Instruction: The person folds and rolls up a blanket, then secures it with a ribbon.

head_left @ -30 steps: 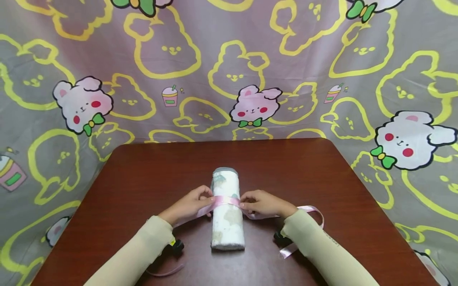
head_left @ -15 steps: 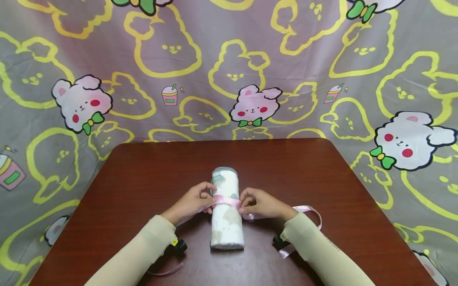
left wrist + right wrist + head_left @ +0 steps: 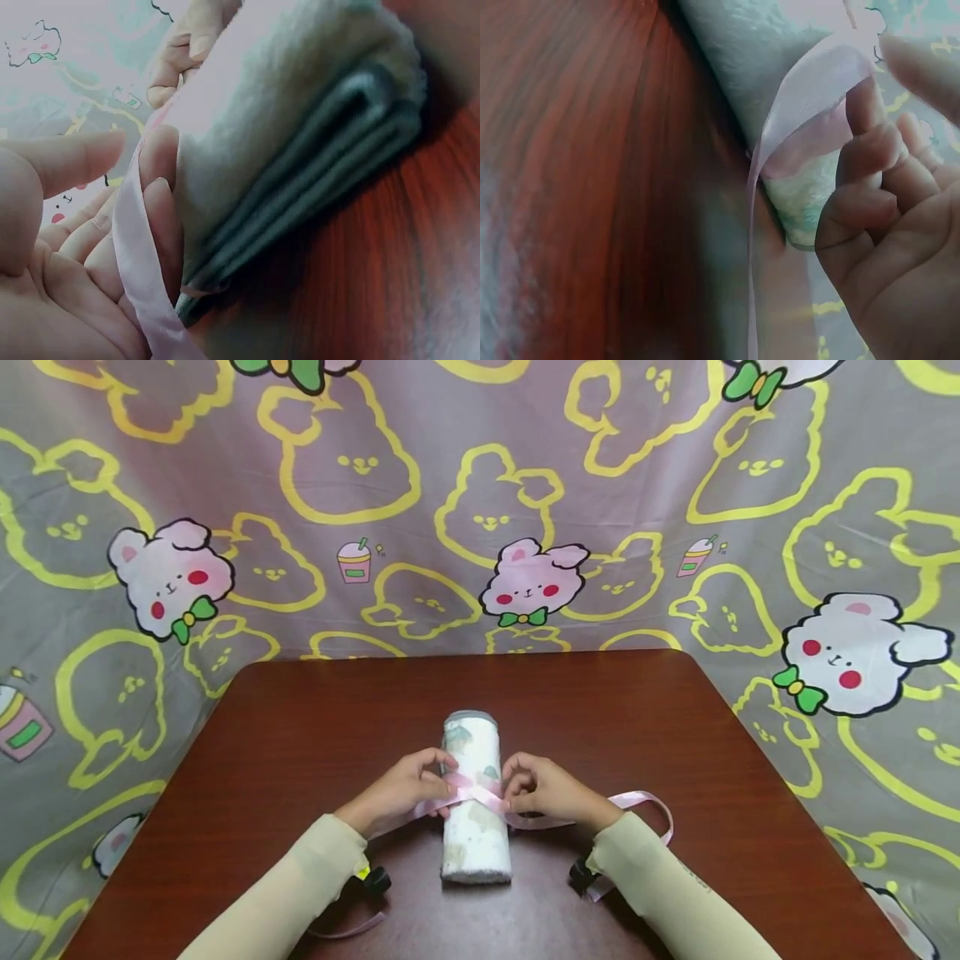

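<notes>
A rolled white plush cloth [image 3: 477, 843] with pale green and beige patches lies lengthwise on the table. Across its middle a pink ribbon [image 3: 472, 789] makes a crossing. At the roll's left side my left hand [image 3: 408, 789] holds one length of ribbon, which runs over its curled fingers in the left wrist view. Opposite, my right hand [image 3: 551, 789] pinches the other length beside the roll; the right wrist view has this ribbon [image 3: 817, 90] bent at its fingertips. Grey-green folded layers [image 3: 330, 150] show at the roll's end. The ribbon beneath the roll is hidden.
A dark red-brown wooden table [image 3: 360, 702] carries everything. Ribbon loops out past the right wrist, and a loose ribbon tail [image 3: 348, 931] lies near the left forearm. A patterned curtain [image 3: 420, 510] surrounds the table's back and sides.
The ribbon has gone from a flat band across the roll to a visible crossing on top. Both hands have shifted only slightly; the roll stays put.
</notes>
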`<control>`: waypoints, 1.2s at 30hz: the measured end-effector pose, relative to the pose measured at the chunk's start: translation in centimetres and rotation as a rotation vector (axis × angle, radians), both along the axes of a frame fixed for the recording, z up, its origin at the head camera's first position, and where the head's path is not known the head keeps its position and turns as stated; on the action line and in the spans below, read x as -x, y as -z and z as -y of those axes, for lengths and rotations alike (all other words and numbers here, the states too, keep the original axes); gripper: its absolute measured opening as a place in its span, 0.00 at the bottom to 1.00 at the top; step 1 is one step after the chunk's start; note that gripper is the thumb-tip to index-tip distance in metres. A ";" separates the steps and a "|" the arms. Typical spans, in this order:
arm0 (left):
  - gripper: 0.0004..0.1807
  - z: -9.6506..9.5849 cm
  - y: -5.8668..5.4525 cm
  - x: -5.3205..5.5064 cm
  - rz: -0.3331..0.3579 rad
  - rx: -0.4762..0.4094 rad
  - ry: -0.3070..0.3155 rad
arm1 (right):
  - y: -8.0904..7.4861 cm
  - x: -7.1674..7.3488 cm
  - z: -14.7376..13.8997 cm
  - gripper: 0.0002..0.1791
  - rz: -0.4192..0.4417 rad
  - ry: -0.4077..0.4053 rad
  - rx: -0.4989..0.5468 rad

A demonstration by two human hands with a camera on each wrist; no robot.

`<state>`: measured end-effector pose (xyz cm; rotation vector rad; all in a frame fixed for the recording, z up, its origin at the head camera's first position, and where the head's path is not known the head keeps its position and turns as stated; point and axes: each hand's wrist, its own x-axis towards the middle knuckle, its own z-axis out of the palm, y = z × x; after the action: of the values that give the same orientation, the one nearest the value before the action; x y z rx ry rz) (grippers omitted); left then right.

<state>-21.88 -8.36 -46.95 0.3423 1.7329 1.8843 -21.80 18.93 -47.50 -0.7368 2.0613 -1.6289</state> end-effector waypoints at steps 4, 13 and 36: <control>0.24 -0.2 0.0 -0.4 0.044 -0.040 -0.006 | 0.3 0.0 0.2 0.17 0.005 -0.037 -0.016; 0.28 -0.5 -0.4 -0.7 0.048 -0.083 0.015 | -0.1 -0.6 1.4 0.16 -0.120 0.019 -0.120; 0.18 0.7 -0.4 -0.8 0.048 0.146 0.175 | -0.5 -0.7 1.2 0.11 -0.314 -0.013 -0.282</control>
<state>-21.07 -9.05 -46.52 0.3766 1.7370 1.6204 -21.10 17.75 -47.00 -0.9478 2.4320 -1.2388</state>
